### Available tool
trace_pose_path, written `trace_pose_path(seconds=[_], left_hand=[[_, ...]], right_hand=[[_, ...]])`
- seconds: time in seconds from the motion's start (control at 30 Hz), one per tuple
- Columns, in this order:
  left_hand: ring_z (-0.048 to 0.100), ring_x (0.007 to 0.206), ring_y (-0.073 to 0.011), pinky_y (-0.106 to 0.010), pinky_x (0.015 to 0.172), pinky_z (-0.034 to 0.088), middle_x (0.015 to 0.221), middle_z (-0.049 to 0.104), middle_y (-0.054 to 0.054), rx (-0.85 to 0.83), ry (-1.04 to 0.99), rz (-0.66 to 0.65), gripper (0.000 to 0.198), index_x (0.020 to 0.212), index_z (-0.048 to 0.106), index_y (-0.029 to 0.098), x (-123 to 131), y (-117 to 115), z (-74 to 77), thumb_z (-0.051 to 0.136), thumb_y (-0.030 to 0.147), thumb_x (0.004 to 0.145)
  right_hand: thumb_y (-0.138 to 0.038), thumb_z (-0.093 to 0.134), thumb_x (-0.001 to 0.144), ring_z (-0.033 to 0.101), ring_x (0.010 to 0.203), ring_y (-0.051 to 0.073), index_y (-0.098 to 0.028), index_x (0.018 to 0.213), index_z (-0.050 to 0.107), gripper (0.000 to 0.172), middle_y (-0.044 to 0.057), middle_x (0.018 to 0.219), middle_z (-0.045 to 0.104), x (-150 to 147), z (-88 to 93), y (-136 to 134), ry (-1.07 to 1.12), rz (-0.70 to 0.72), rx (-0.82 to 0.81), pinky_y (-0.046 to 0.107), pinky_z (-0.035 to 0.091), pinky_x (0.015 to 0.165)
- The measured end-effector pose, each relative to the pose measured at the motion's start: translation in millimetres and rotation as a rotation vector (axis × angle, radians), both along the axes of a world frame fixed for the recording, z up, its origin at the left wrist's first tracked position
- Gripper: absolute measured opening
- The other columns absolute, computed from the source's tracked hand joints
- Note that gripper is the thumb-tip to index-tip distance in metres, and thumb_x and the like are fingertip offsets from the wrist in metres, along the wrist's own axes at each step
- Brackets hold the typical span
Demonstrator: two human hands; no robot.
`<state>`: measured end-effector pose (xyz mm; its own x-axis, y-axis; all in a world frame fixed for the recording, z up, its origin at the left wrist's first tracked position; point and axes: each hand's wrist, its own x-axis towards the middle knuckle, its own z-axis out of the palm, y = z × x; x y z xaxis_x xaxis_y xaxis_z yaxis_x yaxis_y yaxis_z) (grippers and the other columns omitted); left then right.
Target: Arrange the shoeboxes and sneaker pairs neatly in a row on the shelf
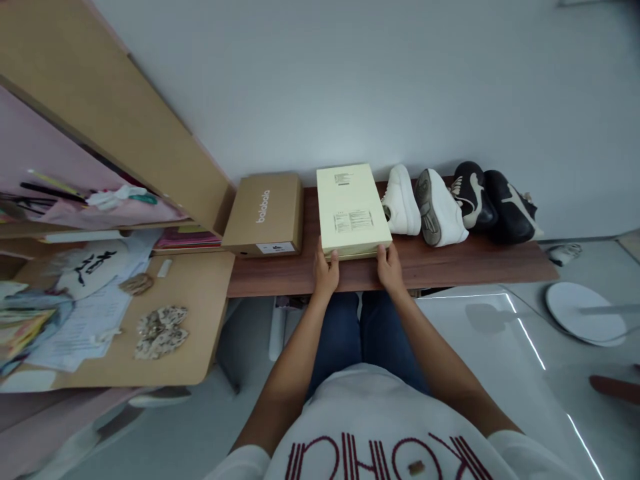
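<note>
Left hand (326, 275): fingers (333, 255) curled, pinching the near edge of pale box (353, 210).
Right hand (389, 268): fingers (382, 251) pinching the same edge.
Box: at 12 o'clock from the hands, on counter (450, 267), between brown box (265, 213) and white shoes (400, 201).

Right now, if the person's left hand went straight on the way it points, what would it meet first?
The pale yellow box, which the left hand already touches at its near edge.

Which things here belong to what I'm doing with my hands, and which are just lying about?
In use: left hand, right hand, pale yellow box gripped at its near edge.

Lying about: brown balabala box, white sneakers, black sneakers, dark wood shelf, loose papers.
</note>
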<state>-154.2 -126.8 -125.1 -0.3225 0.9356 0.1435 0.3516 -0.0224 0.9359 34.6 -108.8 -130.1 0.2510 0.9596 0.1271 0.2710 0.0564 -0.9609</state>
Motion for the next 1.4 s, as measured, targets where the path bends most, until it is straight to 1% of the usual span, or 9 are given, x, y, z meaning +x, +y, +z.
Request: trace_pose_path(seconds=[0.33,0.67,0.77,0.9,1.0,1.07,1.17,1.27,1.4], left_hand=[[0.051,0.146,-0.0319,-0.05,0.124,0.037,0.144,0.062,-0.022,-0.012,0.109,0.052,0.076,0.141,0.058,0.019,-6,-9,-20.9,0.036,0.077,0.097],[0.058,0.137,-0.0334,-0.053,0.118,0.044,0.135,0.067,-0.022,-0.028,0.121,0.022,0.066,0.137,0.059,0.018,3,7,-18.3,0.036,0.069,0.101],[0.058,0.138,-0.031,-0.051,0.116,0.046,0.146,0.061,-0.02,-0.006,0.026,-0.001,0.062,0.145,0.054,0.021,1,2,-12.4,0.042,0.065,0.102],[0.054,0.143,-0.0278,-0.045,0.121,0.042,0.155,0.053,-0.02,0.163,-0.038,0.183,0.062,0.15,0.049,0.022,-46,-29,1.0,0.045,0.062,0.102],[0.047,0.149,-0.0294,-0.047,0.128,0.03,0.153,0.052,-0.023,0.197,-0.01,0.56,0.065,0.145,0.05,0.017,-112,-37,10.6,0.043,0.065,0.102],[0.038,0.155,-0.0286,-0.047,0.131,0.021,0.158,0.048,-0.023,0.096,-0.033,0.683,0.063,0.143,0.053,0.016,-154,-24,14.2,0.037,0.063,0.104],[0.032,0.159,-0.0279,-0.045,0.133,0.015,0.159,0.049,-0.024,-0.062,-0.097,0.656,0.067,0.138,0.059,0.014,-191,8,15.9,0.03,0.064,0.105],[0.024,0.162,-0.0257,-0.042,0.133,0.012,0.163,0.044,-0.022,-0.029,-0.183,0.569,0.074,0.144,0.056,0.014,-195,28,23.0,0.031,0.07,0.103],[0.023,0.162,-0.0232,-0.041,0.132,0.019,0.168,0.036,-0.016,0.269,-0.116,0.463,0.07,0.151,0.05,0.019,-179,28,63.9,0.033,0.068,0.104]], right_hand=[[-0.06,0.035,0.105,0.044,0.149,0.031,-0.015,0.159,0.037,0.07,0.023,0.158,0.046,-6,-6.5,-17,-0.181,0.022,0.067,0.055,0.037,0.121],[-0.056,0.043,0.104,0.042,0.151,0.031,-0.014,0.163,0.029,0.074,0.026,0.16,0.041,-5,-14.4,-13,-0.216,-0.005,0.135,0.053,0.047,0.115],[-0.051,0.043,0.105,0.044,0.149,0.03,-0.017,0.162,0.031,0.068,0.025,0.158,0.043,-4,-7.7,-21,-0.255,-0.072,0.226,0.055,0.049,0.112],[-0.038,0.047,0.104,0.046,0.147,0.033,-0.022,0.155,0.042,0.054,0.022,0.153,0.049,-24,26.0,-59,-0.338,-0.154,0.451,0.063,0.046,0.112],[-0.039,0.05,0.103,0.055,0.14,0.031,-0.027,0.145,0.053,0.044,0.017,0.148,0.056,-70,57.5,-73,-0.271,0.19,0.552,0.061,0.047,0.113],[-0.046,0.049,0.103,0.05,0.145,0.03,-0.027,0.145,0.055,0.047,0.015,0.153,0.054,-112,70.9,-57,-0.189,0.415,0.416,0.058,0.043,0.119],[-0.063,0.054,0.097,0.038,0.155,0.032,-0.016,0.155,0.046,0.074,0.02,0.161,0.046,-173,74.0,-4,-0.013,0.434,0.083,0.055,0.033,0.126],[-0.066,0.062,0.092,0.043,0.151,0.032,-0.012,0.163,0.03,0.095,0.024,0.162,0.044,-206,64.6,43,0.165,0.38,-0.218,0.055,0.033,0.125],[-0.064,0.056,0.096,0.066,0.127,0.028,-0.027,0.164,0.029,0.081,0.015,0.152,0.058,-210,50.2,53,0.472,0.404,-0.373,0.055,0.052,0.108]])
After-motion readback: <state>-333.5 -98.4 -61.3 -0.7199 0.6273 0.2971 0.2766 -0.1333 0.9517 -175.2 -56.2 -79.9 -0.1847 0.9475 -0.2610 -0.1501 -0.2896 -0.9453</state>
